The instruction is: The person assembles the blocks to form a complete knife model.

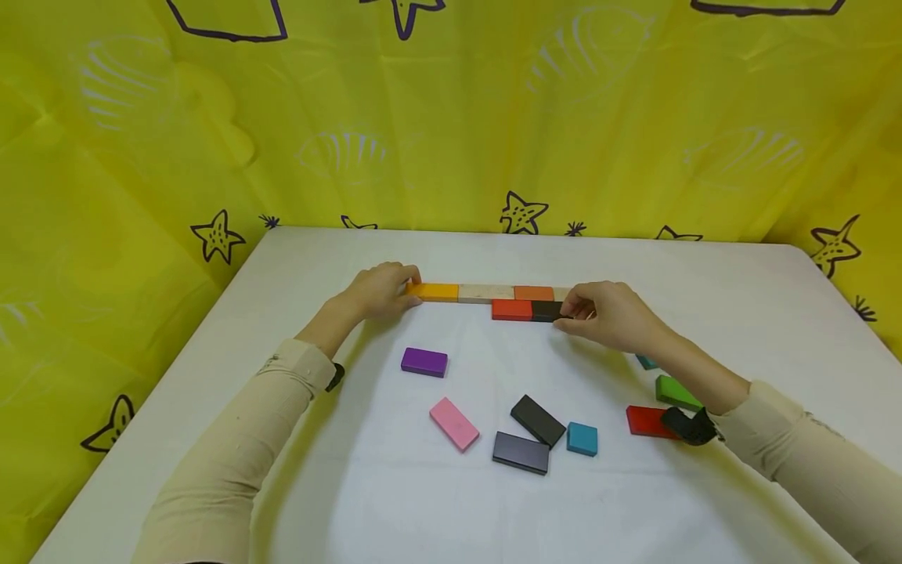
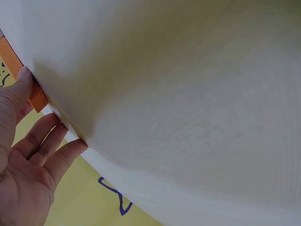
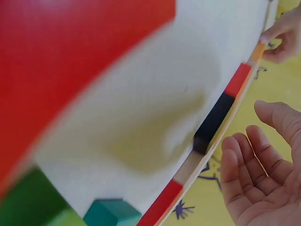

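In the head view my left hand (image 1: 384,290) pinches the left end of a yellow-orange block (image 1: 435,292), thumb in front and a finger behind. That block begins a back row with a plain wooden block (image 1: 486,294) and an orange block (image 1: 533,293). Against the row's front side lie a red block (image 1: 511,310) and a black block (image 1: 546,311), end to end. My right hand (image 1: 613,313) is at the black block's right end. The right wrist view shows this right hand (image 3: 263,174) with loosely bent fingers, apart from the black block (image 3: 214,122).
Nearer on the white table (image 1: 395,501) lie purple (image 1: 424,362), pink (image 1: 454,424), black (image 1: 539,421), dark grey (image 1: 521,453) and blue (image 1: 582,439) blocks. Under my right forearm are a red block (image 1: 644,421) and a green block (image 1: 678,392). A yellow patterned sheet (image 1: 451,117) hangs behind.
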`<state>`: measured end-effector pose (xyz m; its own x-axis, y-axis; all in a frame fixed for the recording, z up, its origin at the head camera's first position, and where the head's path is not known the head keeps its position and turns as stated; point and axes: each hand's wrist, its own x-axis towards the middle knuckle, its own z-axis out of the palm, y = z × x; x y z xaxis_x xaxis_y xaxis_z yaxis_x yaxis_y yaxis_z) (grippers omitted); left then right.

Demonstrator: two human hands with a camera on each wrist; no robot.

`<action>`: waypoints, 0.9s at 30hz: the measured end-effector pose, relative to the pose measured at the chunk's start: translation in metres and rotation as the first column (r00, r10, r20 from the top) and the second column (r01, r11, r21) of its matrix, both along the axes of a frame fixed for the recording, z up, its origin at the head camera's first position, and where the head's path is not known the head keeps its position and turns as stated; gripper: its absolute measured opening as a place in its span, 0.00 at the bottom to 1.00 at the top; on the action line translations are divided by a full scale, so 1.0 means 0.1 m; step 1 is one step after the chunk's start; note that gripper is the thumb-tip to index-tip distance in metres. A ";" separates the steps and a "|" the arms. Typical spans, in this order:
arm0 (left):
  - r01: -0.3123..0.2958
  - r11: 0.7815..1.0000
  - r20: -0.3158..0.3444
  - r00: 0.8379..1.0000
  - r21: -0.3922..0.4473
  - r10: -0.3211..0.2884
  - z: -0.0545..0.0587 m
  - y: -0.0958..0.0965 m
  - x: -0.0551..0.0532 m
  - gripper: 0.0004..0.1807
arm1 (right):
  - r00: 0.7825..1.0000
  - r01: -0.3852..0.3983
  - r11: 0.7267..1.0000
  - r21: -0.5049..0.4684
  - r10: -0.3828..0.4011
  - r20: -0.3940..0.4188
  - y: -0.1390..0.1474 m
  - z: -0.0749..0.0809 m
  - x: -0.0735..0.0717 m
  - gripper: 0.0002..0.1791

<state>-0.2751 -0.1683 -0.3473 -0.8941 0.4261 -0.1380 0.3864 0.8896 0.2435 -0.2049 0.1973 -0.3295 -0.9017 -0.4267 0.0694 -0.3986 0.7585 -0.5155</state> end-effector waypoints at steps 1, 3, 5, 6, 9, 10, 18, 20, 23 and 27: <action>0.000 1.000 -0.001 1.000 0.000 0.000 0.00 0.00 0.00 0.18 | 1.000 -0.008 1.000 -0.010 0.009 0.001 0.00 0.00 0.04 0.08; 0.000 1.000 -0.003 1.000 0.001 0.000 0.00 0.01 -0.01 0.18 | 1.000 -0.024 0.999 -0.036 0.024 0.011 -0.01 0.00 0.11 0.08; 0.001 1.000 -0.004 1.000 0.004 -0.001 -0.01 0.01 -0.02 0.18 | 0.999 -0.045 0.997 -0.061 0.046 0.023 -0.01 -0.01 0.18 0.08; 0.001 1.000 -0.003 1.000 0.005 0.000 -0.01 0.01 -0.02 0.18 | 0.998 -0.059 0.996 -0.072 0.062 0.031 -0.01 -0.02 0.22 0.09; 0.002 1.000 -0.001 1.000 0.007 -0.002 -0.01 0.01 -0.03 0.18 | 0.992 -0.097 0.990 -0.106 0.105 0.073 -0.02 -0.04 0.34 0.09; 0.003 1.000 -0.001 1.000 0.007 -0.003 -0.01 0.01 -0.03 0.18 | 0.989 -0.115 0.986 -0.120 0.126 0.082 -0.02 -0.05 0.38 0.10; 0.010 1.000 -0.005 1.000 0.003 -0.010 0.01 0.00 -0.03 0.18 | 0.954 -0.213 0.959 -0.185 0.245 0.171 -0.07 -0.09 0.66 0.13; 0.009 1.000 -0.004 1.000 0.004 -0.009 0.01 0.00 -0.02 0.18 | 0.948 -0.223 0.955 -0.195 0.259 0.187 -0.08 -0.11 0.71 0.14; 0.009 1.000 0.000 1.000 0.005 -0.009 0.00 0.00 -0.02 0.18 | 0.940 -0.231 0.953 -0.198 0.271 0.206 -0.09 -0.14 0.76 0.15; 0.010 1.000 0.007 1.000 0.006 -0.010 -0.02 -0.01 -0.01 0.18 | 0.935 -0.239 0.951 -0.195 0.279 0.218 -0.10 -0.18 0.81 0.16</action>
<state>-0.2762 -0.1691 -0.3493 -0.8888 0.4356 -0.1422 0.3932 0.8844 0.2516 -0.1237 0.1869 -0.3473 -0.7597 -0.6486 -0.0465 -0.4189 0.5428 -0.7279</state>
